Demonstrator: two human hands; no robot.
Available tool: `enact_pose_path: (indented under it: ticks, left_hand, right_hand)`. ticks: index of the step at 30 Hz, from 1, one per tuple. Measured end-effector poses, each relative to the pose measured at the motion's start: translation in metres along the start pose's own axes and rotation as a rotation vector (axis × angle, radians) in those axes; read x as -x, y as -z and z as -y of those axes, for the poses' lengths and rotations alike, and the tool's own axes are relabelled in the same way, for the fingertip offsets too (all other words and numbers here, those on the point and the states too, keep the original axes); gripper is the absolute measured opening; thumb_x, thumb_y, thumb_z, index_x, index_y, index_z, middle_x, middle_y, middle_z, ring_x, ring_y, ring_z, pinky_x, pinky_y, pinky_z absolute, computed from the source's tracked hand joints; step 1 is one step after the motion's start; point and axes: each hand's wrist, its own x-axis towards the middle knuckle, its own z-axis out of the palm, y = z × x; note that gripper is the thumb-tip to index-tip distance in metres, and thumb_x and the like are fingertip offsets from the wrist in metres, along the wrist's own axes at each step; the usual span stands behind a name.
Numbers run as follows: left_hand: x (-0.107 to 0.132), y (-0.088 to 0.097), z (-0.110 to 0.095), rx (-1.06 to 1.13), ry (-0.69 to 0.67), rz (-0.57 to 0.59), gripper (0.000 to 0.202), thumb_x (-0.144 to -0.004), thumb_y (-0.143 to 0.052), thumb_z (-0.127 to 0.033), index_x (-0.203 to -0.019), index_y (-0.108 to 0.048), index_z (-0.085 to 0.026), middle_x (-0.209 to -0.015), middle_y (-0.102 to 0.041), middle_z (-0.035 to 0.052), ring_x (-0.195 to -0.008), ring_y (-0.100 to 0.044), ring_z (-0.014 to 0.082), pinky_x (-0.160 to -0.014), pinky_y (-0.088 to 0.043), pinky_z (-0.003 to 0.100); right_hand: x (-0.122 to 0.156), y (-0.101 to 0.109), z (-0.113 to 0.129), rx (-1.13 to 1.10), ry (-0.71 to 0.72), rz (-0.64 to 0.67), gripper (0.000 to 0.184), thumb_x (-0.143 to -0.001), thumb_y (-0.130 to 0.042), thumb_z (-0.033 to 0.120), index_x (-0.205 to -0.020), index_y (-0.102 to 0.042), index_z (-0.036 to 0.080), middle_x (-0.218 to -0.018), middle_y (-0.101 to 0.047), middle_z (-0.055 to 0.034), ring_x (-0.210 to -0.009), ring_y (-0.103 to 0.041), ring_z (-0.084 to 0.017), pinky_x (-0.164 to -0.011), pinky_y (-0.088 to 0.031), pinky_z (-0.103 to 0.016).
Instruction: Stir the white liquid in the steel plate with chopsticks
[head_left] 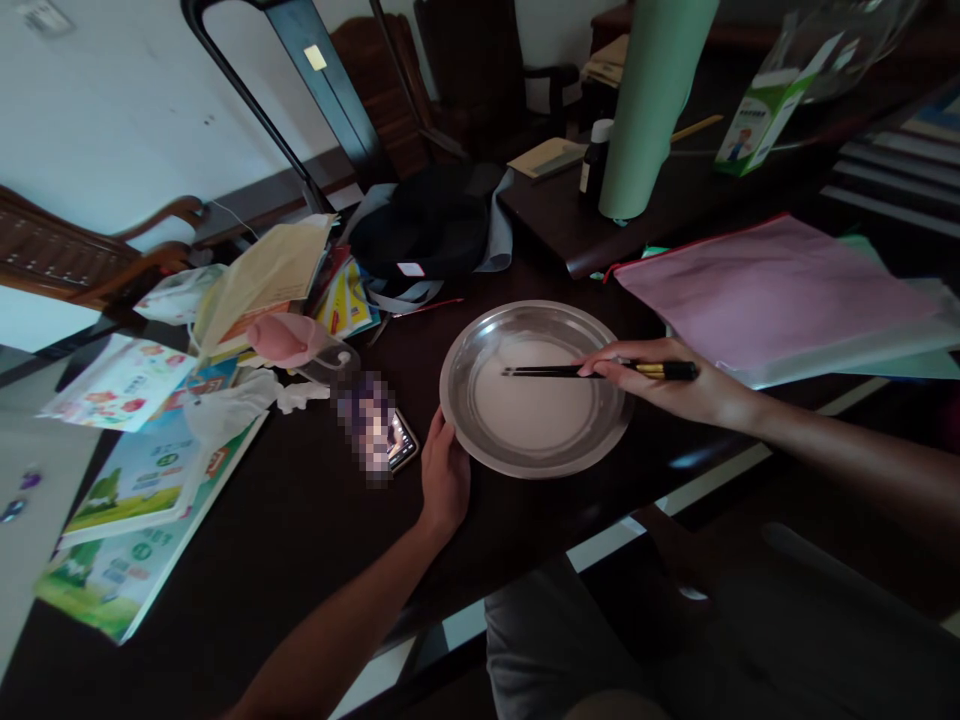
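Note:
A wide metal basin [459, 415] sits on the dark table, with a whitish substance [525, 410] spread over its bottom. My right hand [660, 375] is closed around a pair of black chopsticks [547, 371] with gold bands near the thick ends. Their tips reach over the middle of the basin; whether they touch the white contents I cannot tell. At the basin's left side, my left hand [446, 470] holds its outer wall near the rim, with some fingers hidden beneath it. A lit phone [403, 442], partly blurred out, lies just left of that hand.
Left of the phone are a pink-topped object [281, 340], crumpled white tissue [232, 405] and picture books [112, 580]. Behind the basin lies a black bag [427, 225]. A pink zip pouch [750, 290] lies to the right, below a tall green cylinder [649, 120] and a small bottle [595, 160].

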Motion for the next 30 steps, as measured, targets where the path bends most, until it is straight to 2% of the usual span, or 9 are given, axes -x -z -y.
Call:
enact_pose_path:
  ticks: [2, 7, 10, 12, 15, 19, 22, 26, 30]
  left_hand:
    - [0.0, 0.0, 0.001, 0.013, 0.011, -0.008, 0.031, -0.093, -0.074, -0.047, -0.115, -0.08, -0.027, -0.124, -0.081, 0.0051, -0.117, -0.075, 0.0226, -0.104, -0.059, 0.033]
    - [0.0, 0.001, 0.002, 0.004, -0.004, 0.001, 0.029, -0.093, -0.074, -0.048, -0.113, -0.08, -0.027, -0.122, -0.081, 0.0043, -0.117, -0.074, 0.0221, -0.105, -0.058, 0.032]
    - [0.0, 0.0, 0.003, 0.006, -0.008, -0.016, 0.029, -0.093, -0.073, -0.047, -0.113, -0.08, -0.027, -0.124, -0.081, 0.0051, -0.121, -0.074, 0.0237, -0.108, -0.057, 0.034]
    - [0.0, -0.001, 0.003, 0.02, -0.004, -0.03, 0.029, -0.093, -0.074, -0.046, -0.114, -0.081, -0.027, -0.124, -0.081, 0.0048, -0.121, -0.073, 0.0233, -0.108, -0.056, 0.033]
    - [0.0, -0.001, 0.003, 0.03, -0.003, -0.029, 0.03, -0.092, -0.075, -0.046, -0.114, -0.081, -0.027, -0.125, -0.081, 0.0047, -0.122, -0.074, 0.0231, -0.108, -0.056, 0.033]
    - [-0.001, -0.001, 0.002, 0.045, 0.014, -0.022, 0.033, -0.089, -0.079, -0.047, -0.115, -0.081, -0.026, -0.126, -0.081, 0.0056, -0.125, -0.073, 0.024, -0.109, -0.056, 0.032]
    - [-0.001, 0.0, 0.001, 0.04, 0.022, -0.025, 0.036, -0.089, -0.079, -0.047, -0.117, -0.081, -0.026, -0.128, -0.081, 0.0059, -0.128, -0.072, 0.0254, -0.111, -0.055, 0.034]
    - [-0.001, 0.001, 0.001, 0.02, 0.023, -0.017, 0.035, -0.09, -0.077, -0.048, -0.118, -0.08, -0.026, -0.126, -0.081, 0.0056, -0.125, -0.073, 0.026, -0.11, -0.056, 0.035]
    - [0.0, 0.0, -0.001, 0.023, 0.02, -0.032, 0.031, -0.091, -0.077, -0.046, -0.115, -0.082, -0.027, -0.124, -0.082, 0.0056, -0.118, -0.075, 0.025, -0.105, -0.059, 0.035]
  right_hand:
    - [0.003, 0.011, 0.003, 0.032, -0.019, -0.02, 0.031, -0.103, -0.063, 0.052, -0.107, -0.084, 0.029, -0.112, -0.087, -0.0031, -0.101, -0.082, -0.023, -0.088, -0.064, -0.036]
    - [0.029, 0.047, 0.012, 0.114, -0.14, -0.039, 0.037, -0.101, -0.065, 0.06, -0.109, -0.086, 0.031, -0.093, -0.085, -0.0042, -0.073, -0.075, -0.021, -0.058, -0.059, -0.035]
    - [0.047, 0.058, 0.009, 0.069, -0.121, -0.014, 0.032, -0.099, -0.069, 0.062, -0.105, -0.087, 0.037, -0.099, -0.086, -0.0037, -0.086, -0.08, -0.027, -0.068, -0.065, -0.04]
    - [0.054, 0.055, 0.007, 0.034, -0.102, 0.045, 0.028, -0.099, -0.07, 0.061, -0.104, -0.087, 0.04, -0.105, -0.087, -0.0018, -0.095, -0.082, -0.029, -0.077, -0.068, -0.042]
    - [0.053, 0.038, 0.008, -0.009, -0.068, 0.098, 0.027, -0.102, -0.068, 0.055, -0.104, -0.088, 0.036, -0.106, -0.088, -0.0016, -0.094, -0.084, -0.026, -0.081, -0.068, -0.039]
    - [0.033, 0.007, 0.011, -0.076, 0.023, 0.118, 0.027, -0.102, -0.07, 0.049, -0.108, -0.087, 0.029, -0.108, -0.089, -0.0033, -0.095, -0.084, -0.022, -0.086, -0.067, -0.034]
    - [0.012, -0.007, 0.006, -0.096, 0.046, 0.099, 0.031, -0.102, -0.067, 0.049, -0.112, -0.086, 0.027, -0.11, -0.089, -0.0046, -0.1, -0.083, -0.022, -0.089, -0.066, -0.034]
    - [-0.004, -0.002, -0.001, -0.057, 0.017, 0.021, 0.028, -0.101, -0.067, 0.049, -0.111, -0.085, 0.03, -0.114, -0.088, -0.0024, -0.11, -0.082, -0.025, -0.099, -0.064, -0.039]
    - [0.003, 0.022, 0.004, 0.061, -0.068, -0.036, 0.032, -0.1, -0.066, 0.057, -0.107, -0.085, 0.032, -0.112, -0.087, -0.0034, -0.101, -0.081, -0.027, -0.088, -0.066, -0.041]
